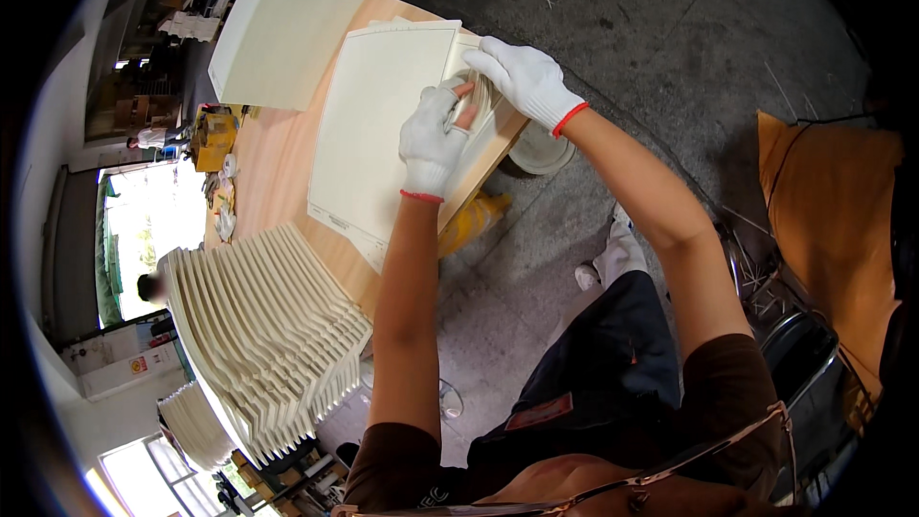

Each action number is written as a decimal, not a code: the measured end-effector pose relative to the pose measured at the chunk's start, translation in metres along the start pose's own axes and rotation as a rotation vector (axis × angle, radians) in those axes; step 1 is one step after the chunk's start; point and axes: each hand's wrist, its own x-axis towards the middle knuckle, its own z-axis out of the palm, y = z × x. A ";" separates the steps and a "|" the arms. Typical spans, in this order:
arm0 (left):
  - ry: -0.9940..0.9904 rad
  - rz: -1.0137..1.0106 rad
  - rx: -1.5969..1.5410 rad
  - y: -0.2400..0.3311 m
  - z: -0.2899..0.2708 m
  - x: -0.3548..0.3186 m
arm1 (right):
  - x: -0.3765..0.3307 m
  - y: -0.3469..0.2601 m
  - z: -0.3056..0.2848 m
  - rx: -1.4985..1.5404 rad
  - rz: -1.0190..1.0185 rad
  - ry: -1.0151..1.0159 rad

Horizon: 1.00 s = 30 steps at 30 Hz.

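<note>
My left hand (433, 137), in a white knit glove with bare fingertips showing, is at the right edge of the workbench. Its thumb and finger close on a bundle of thin, pale, glossy strips (483, 101). From the other side my right hand (525, 78), gloved in white with a red cuff, wraps over the same bundle. Its palm and fingers hide part of it. Beneath and left of my hands lies a large cream sheet (378, 115) with a thin printed border, slightly curved at its edges.
Another cream sheet (287, 24) lies at the far end of the wooden workbench (273, 158). A tall stack of curved cream panels (268, 335) stands at the near left. A yellow box (212, 139) sits at the bench's left edge. On the right is an orange-brown sheet (828, 239).
</note>
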 end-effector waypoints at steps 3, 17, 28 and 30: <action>0.033 0.013 0.004 -0.002 0.004 -0.001 | 0.000 0.003 0.002 -0.021 -0.027 0.014; 0.034 -0.033 0.059 -0.001 0.007 -0.002 | -0.004 0.001 -0.001 -0.061 -0.030 0.013; 0.035 -0.036 0.058 0.005 0.005 -0.002 | -0.005 0.002 -0.002 -0.054 -0.039 0.007; 0.074 -0.114 0.014 0.004 0.008 -0.004 | -0.006 -0.002 -0.004 -0.036 -0.045 -0.008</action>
